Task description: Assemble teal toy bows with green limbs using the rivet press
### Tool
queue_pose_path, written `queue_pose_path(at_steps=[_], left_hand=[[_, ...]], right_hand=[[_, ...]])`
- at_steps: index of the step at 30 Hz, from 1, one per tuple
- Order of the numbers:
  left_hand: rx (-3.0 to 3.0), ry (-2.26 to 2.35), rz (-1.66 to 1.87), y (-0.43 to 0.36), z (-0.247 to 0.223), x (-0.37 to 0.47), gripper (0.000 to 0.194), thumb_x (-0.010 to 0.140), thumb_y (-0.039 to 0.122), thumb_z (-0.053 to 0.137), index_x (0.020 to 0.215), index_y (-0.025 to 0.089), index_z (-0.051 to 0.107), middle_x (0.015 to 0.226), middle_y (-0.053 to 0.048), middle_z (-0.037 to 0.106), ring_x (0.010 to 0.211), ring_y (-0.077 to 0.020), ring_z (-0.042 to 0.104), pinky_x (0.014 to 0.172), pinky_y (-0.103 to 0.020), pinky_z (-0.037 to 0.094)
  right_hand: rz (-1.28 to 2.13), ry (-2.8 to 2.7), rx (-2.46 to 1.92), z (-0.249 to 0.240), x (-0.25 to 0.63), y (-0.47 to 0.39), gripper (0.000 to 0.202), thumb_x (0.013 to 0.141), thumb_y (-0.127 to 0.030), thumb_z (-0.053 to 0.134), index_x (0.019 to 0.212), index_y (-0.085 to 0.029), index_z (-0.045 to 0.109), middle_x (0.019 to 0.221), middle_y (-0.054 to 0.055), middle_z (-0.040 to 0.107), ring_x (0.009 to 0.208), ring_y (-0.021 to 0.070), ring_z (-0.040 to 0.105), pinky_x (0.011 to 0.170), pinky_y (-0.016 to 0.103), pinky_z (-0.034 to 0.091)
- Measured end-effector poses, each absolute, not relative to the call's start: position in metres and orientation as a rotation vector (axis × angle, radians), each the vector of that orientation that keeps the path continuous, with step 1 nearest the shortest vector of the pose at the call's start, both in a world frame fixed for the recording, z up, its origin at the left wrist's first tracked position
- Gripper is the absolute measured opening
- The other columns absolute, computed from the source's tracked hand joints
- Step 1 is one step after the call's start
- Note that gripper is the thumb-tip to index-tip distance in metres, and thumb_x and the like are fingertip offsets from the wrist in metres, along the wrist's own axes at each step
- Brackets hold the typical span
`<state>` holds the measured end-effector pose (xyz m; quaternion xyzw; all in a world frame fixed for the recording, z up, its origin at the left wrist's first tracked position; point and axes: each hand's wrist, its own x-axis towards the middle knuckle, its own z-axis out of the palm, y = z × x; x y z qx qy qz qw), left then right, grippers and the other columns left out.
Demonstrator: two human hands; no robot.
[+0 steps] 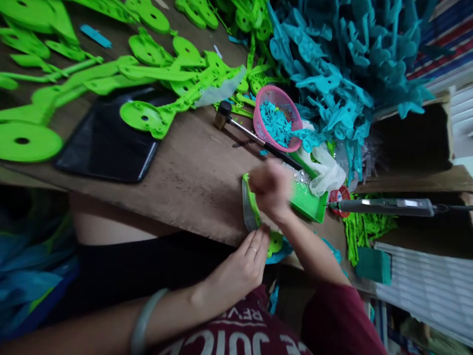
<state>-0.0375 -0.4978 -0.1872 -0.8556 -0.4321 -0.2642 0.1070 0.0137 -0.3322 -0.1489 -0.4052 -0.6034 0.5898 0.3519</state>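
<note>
At the table's front edge lies a lime-green plastic part (pixel 275 242) with a clear plastic piece (pixel 250 209) along its left side. My left hand (pixel 251 259), wearing a ring, has its fingers together and pressed on this part, holding it at the edge. The thumb is hidden. Just above, my right hand (pixel 271 190) is closed in a fist over the far end of the part, smeared by motion. No tool shows in it. A mallet (pixel 246 130) with a black head lies on the table beyond my right hand, its handle end near the green basket (pixel 308 202).
A pink basket (pixel 258 116) holds small blue pieces. Heaped blue parts (pixel 332 84) stand at the back right, green parts (pixel 185 74) across the back. A black tray (pixel 111 148) lies left. A grey electric screwdriver (pixel 388 207) and a red container (pixel 342 197) are at right.
</note>
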Motion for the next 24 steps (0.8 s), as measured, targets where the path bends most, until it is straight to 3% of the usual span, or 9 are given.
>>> queue_pose_path(at_steps=[5, 9, 13, 16, 20, 22, 24], left_hand=[[-2.510, -1.262, -0.761, -0.497, -0.188, -0.037, 0.047, 0.086, 0.014, 0.045, 0.124, 0.002, 0.069, 0.133, -0.019, 0.068, 0.125, -0.0285, 0.064, 0.109, -0.040, 0.049], [-2.508, -1.262, -0.775, -0.497, -0.187, -0.036, 0.045, 0.086, 0.014, 0.045, 0.122, 0.001, 0.070, 0.131, -0.020, 0.069, 0.122, -0.0280, 0.066, 0.106, -0.039, 0.051], [-2.533, -1.245, -0.787, -0.495, -0.184, -0.038, 0.046, 0.085, 0.011, 0.045, 0.123, -0.001, 0.069, 0.131, -0.020, 0.069, 0.124, -0.0298, 0.065, 0.104, -0.040, 0.053], [-2.554, -1.214, -0.795, -0.494, -0.184, -0.040, 0.048, 0.085, 0.009, 0.043, 0.125, -0.003, 0.067, 0.133, -0.021, 0.068, 0.126, -0.0315, 0.064, 0.104, -0.040, 0.053], [-2.571, -1.193, -0.790, -0.497, -0.192, -0.042, 0.047, 0.088, 0.009, 0.042, 0.127, -0.005, 0.064, 0.136, -0.023, 0.065, 0.127, -0.0328, 0.063, 0.105, -0.042, 0.053], [-2.561, -1.197, -0.814, -0.501, -0.197, -0.042, 0.046, 0.090, 0.009, 0.042, 0.128, -0.005, 0.064, 0.135, -0.023, 0.066, 0.126, -0.0322, 0.064, 0.106, -0.042, 0.052], [-2.562, -1.206, -0.838, -0.503, -0.200, -0.042, 0.045, 0.090, 0.008, 0.043, 0.129, -0.005, 0.063, 0.134, -0.022, 0.066, 0.124, -0.0311, 0.065, 0.107, -0.042, 0.052]], right_hand=[[1.536, -1.611, -0.987, -0.164, -0.001, -0.327, 0.069, 0.084, -0.076, 0.056, 0.047, -0.024, 0.031, 0.043, -0.007, 0.025, 0.042, 0.0078, 0.024, 0.046, 0.026, 0.025], [1.457, -1.497, -1.018, -0.110, 0.011, -0.336, 0.068, 0.087, -0.077, 0.045, 0.048, -0.025, 0.024, 0.044, -0.008, 0.018, 0.040, 0.0083, 0.018, 0.040, 0.025, 0.023], [1.311, -1.559, -0.888, -0.050, 0.050, -0.357, 0.060, 0.097, -0.061, 0.044, 0.051, -0.025, 0.027, 0.045, -0.007, 0.017, 0.039, 0.0093, 0.016, 0.038, 0.024, 0.023], [1.104, -1.650, -0.994, -0.033, 0.075, -0.370, 0.058, 0.100, -0.058, 0.040, 0.055, -0.025, 0.027, 0.047, -0.007, 0.018, 0.040, 0.0100, 0.019, 0.040, 0.025, 0.023], [0.879, -1.950, -1.389, -0.057, 0.077, -0.377, 0.046, 0.096, -0.049, 0.057, 0.060, -0.022, 0.044, 0.055, -0.004, 0.041, 0.052, 0.0107, 0.039, 0.054, 0.028, 0.033], [0.873, -2.196, -1.576, -0.080, 0.066, -0.375, 0.025, 0.093, -0.039, 0.065, 0.079, -0.019, 0.059, 0.070, 0.001, 0.059, 0.065, 0.0139, 0.053, 0.064, 0.030, 0.039], [0.849, -2.379, -1.724, -0.103, 0.053, -0.372, 0.025, 0.091, -0.036, 0.066, 0.105, -0.016, 0.062, 0.091, 0.008, 0.069, 0.080, 0.0184, 0.061, 0.072, 0.033, 0.044]])
